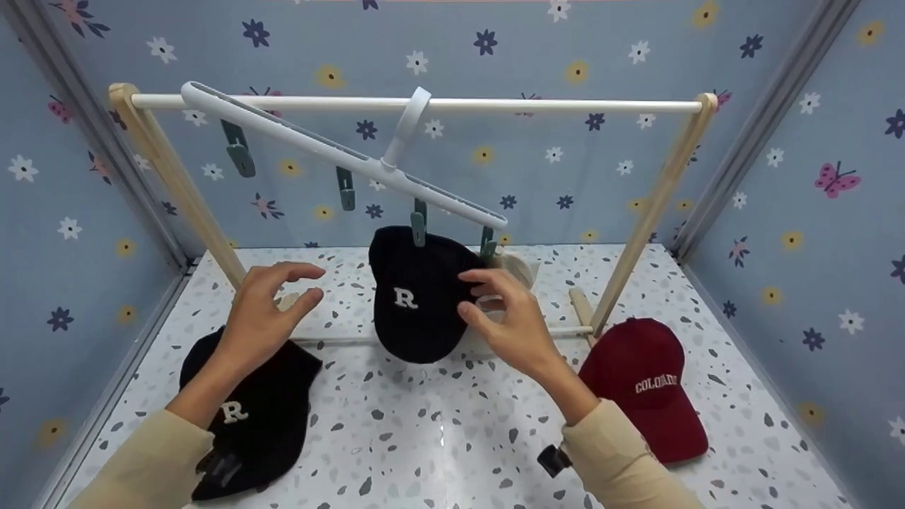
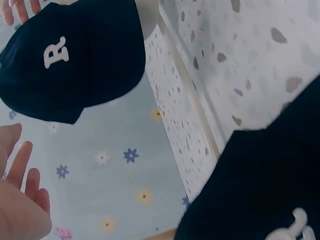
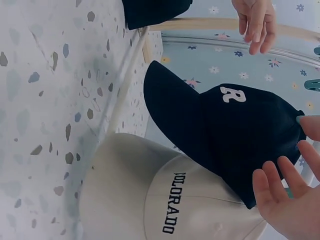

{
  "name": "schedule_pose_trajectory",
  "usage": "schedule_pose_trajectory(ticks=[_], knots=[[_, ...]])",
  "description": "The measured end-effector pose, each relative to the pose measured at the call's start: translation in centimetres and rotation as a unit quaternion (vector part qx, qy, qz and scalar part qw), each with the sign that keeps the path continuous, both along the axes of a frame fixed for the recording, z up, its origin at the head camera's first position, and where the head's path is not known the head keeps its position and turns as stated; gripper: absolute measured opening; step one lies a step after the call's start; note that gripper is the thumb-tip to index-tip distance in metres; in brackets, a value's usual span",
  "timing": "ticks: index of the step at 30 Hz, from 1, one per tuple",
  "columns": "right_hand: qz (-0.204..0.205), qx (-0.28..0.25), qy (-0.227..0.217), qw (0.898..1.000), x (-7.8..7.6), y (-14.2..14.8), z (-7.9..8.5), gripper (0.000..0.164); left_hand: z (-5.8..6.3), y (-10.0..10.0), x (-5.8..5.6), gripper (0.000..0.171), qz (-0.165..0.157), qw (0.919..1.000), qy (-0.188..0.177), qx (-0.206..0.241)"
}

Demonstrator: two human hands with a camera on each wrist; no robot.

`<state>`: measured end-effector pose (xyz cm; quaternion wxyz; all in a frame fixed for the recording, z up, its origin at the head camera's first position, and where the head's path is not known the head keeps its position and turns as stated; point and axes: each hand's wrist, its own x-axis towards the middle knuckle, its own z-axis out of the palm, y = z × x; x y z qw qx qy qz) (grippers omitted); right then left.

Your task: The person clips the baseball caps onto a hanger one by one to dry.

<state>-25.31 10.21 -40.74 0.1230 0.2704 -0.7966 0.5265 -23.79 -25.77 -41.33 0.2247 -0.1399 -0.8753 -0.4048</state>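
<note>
A black cap [image 1: 433,329] with a white R hangs from two green clips at the low right end of a white hanger [image 1: 297,141]. My right hand [image 1: 510,318] is at the cap's right edge, thumb and fingers apart, fingertips right by the fabric. To the left of that cap my left hand [image 1: 258,311] hovers with its fingers spread and nothing between them. The right wrist view shows the same black cap [image 3: 250,135] beside the right fingers, overlapping a cream cap [image 3: 117,185] marked COLORADO. Another black R cap [image 1: 272,410] lies under the left forearm.
The hanger's hook sits on the white rail [image 1: 565,106] of a wooden-legged rack, and the hanger tilts down to the right. Two other clips, including the left one [image 1: 240,159], hang with nothing in them. A maroon COLORADO cap [image 1: 629,360] rests on the speckled surface, right.
</note>
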Motion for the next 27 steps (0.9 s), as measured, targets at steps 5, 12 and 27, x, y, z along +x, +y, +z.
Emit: schedule_pose_trajectory(ticks=[5,12,27], knots=[[0.015,-0.015,-0.013,1.0,0.5,-0.2,-0.9,0.036,-0.3,-2.1,0.9,0.027,0.016,0.9996,-0.023,-0.009],[0.016,-0.019,-0.03,0.999,1.0,-0.7,-2.2,0.036,-1.3,-4.4,1.9,0.028,0.045,0.9978,-0.034,-0.036],[0.084,-0.01,-0.046,0.995,2.0,-1.9,-3.6,0.042,-4.1,-9.1,2.4,0.028,0.051,0.9973,-0.029,-0.044]])
